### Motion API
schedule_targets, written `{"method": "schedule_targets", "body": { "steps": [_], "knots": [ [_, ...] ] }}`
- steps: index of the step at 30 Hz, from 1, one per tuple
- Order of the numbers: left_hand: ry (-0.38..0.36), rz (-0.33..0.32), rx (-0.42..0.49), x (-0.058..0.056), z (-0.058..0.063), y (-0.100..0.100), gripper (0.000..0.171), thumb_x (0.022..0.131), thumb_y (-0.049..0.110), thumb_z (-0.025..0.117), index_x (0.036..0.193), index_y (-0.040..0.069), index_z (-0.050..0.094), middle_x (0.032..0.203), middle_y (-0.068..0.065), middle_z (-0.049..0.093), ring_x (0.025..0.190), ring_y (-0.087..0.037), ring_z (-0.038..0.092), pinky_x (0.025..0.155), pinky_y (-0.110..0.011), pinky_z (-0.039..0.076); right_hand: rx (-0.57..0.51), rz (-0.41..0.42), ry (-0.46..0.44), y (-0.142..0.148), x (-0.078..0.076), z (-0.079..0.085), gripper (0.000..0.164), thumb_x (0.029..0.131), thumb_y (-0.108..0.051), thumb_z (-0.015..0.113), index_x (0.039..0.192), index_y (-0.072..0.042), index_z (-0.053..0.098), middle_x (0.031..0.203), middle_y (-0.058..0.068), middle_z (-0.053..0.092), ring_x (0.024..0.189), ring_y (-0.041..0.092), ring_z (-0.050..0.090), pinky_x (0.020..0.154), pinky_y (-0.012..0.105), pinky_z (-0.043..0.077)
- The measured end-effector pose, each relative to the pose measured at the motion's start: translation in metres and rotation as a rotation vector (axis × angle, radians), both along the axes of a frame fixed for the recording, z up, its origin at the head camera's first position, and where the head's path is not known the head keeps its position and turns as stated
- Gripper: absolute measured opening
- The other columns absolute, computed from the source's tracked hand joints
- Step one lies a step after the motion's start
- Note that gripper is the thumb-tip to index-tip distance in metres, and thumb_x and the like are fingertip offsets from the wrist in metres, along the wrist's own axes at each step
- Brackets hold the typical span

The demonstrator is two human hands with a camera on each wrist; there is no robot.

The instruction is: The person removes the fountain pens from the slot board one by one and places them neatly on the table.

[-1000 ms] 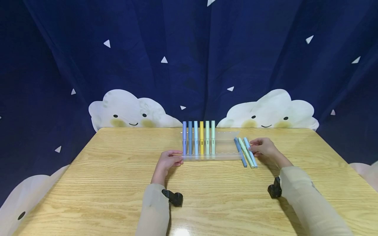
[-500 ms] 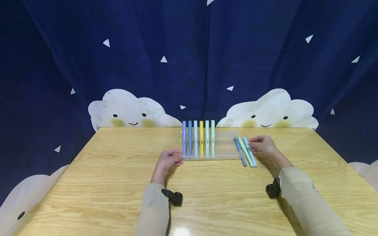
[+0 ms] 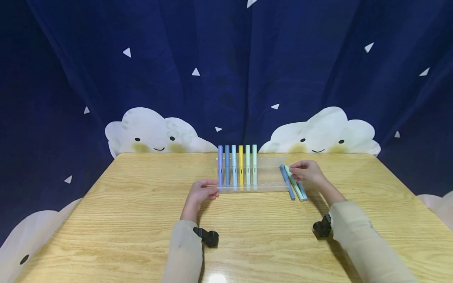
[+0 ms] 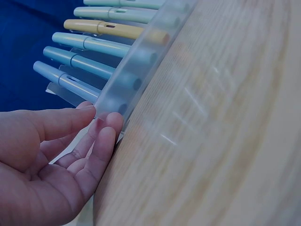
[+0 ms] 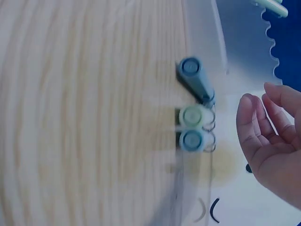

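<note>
A clear plastic pen rack [image 3: 271, 188] stands on the table with several capped pens side by side in its left part: purple [image 3: 220, 165], dark blue, light blue, yellow [image 3: 241, 165] and mint green [image 3: 255, 165]. My left hand [image 3: 203, 192] holds the rack's front left corner between thumb and fingers; the left wrist view shows this grip [image 4: 61, 155] close up. To the right of the rack lie a dark blue pen [image 3: 287, 182], a light green pen [image 3: 296, 188] and a light blue pen [image 5: 192, 140]. Over their far ends hovers my right hand [image 3: 308, 171], fingers loosely bent and holding nothing.
The wooden table [image 3: 247, 236] reaches back to a dark blue curtain [image 3: 226, 78] printed with clouds and small white triangles. The rack's right part, with its scalloped edge [image 5: 270, 42], holds no pens.
My right hand has moved left from beside the light blue pen to above the light green one. My left hand stays at the rack's corner, and the pens lie where they were.
</note>
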State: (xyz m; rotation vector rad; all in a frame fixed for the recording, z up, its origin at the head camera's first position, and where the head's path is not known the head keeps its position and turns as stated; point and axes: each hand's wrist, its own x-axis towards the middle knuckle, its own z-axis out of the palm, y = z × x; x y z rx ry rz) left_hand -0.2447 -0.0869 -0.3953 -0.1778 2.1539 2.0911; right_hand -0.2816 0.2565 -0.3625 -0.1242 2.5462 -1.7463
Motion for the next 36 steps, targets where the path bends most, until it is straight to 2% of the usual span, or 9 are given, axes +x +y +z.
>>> {"method": "schedule_targets", "body": {
  "steps": [6, 12, 19, 26, 33, 36],
  "knots": [
    [0.012, 0.0, 0.009, 0.001, -0.002, 0.001, 0.023, 0.08, -0.009, 0.057, 0.103, -0.012, 0.058, 0.069, -0.01, 0.062, 0.057, -0.013, 0.058, 0.056, -0.023, 0.051, -0.02, 0.027, 0.021, -0.014, 0.003, 0.004, 0.026, 0.085, -0.002, 0.056, 0.1, 0.019, 0.05, 0.082, 0.018, 0.06, 0.065, 0.015, 0.059, 0.061, 0.03, 0.053],
    [0.007, 0.004, 0.008, 0.001, -0.001, 0.001, 0.022, 0.08, -0.01, 0.057, 0.102, -0.011, 0.059, 0.069, -0.01, 0.062, 0.057, -0.012, 0.058, 0.056, -0.023, 0.051, -0.07, 0.073, 0.053, -0.025, 0.006, 0.005, 0.028, 0.086, 0.001, 0.053, 0.101, 0.024, 0.047, 0.08, 0.013, 0.061, 0.066, 0.012, 0.059, 0.061, 0.029, 0.053],
    [0.013, 0.004, 0.01, 0.001, 0.0, 0.001, 0.022, 0.08, -0.011, 0.057, 0.102, -0.012, 0.058, 0.066, -0.008, 0.061, 0.056, -0.011, 0.057, 0.054, -0.021, 0.05, -0.123, 0.091, 0.083, -0.04, 0.005, 0.003, 0.027, 0.085, 0.002, 0.054, 0.1, 0.023, 0.048, 0.079, 0.01, 0.06, 0.067, 0.012, 0.06, 0.063, 0.033, 0.054],
    [0.018, 0.0, 0.011, 0.001, -0.001, 0.001, 0.022, 0.08, -0.011, 0.057, 0.102, -0.012, 0.058, 0.065, -0.008, 0.06, 0.056, -0.012, 0.057, 0.054, -0.021, 0.05, -0.173, 0.095, 0.098, -0.054, 0.003, 0.001, 0.027, 0.085, 0.003, 0.054, 0.101, 0.024, 0.048, 0.078, 0.006, 0.06, 0.069, 0.012, 0.061, 0.062, 0.03, 0.054],
    [0.003, -0.002, 0.01, 0.002, 0.001, 0.0, 0.022, 0.08, -0.01, 0.057, 0.102, -0.011, 0.059, 0.068, -0.009, 0.061, 0.057, -0.012, 0.058, 0.056, -0.022, 0.051, -0.166, 0.109, 0.098, -0.067, 0.003, 0.001, 0.027, 0.084, 0.002, 0.057, 0.102, 0.021, 0.051, 0.083, 0.006, 0.059, 0.077, 0.021, 0.061, 0.068, 0.038, 0.053],
    [0.002, -0.003, 0.015, 0.002, 0.002, 0.0, 0.023, 0.08, -0.01, 0.057, 0.103, -0.012, 0.058, 0.067, -0.009, 0.061, 0.056, -0.012, 0.058, 0.056, -0.022, 0.051, -0.179, 0.115, 0.116, -0.073, 0.003, 0.001, 0.028, 0.082, 0.003, 0.059, 0.101, 0.022, 0.051, 0.085, 0.008, 0.06, 0.076, 0.019, 0.061, 0.069, 0.04, 0.052]
  ]
}}
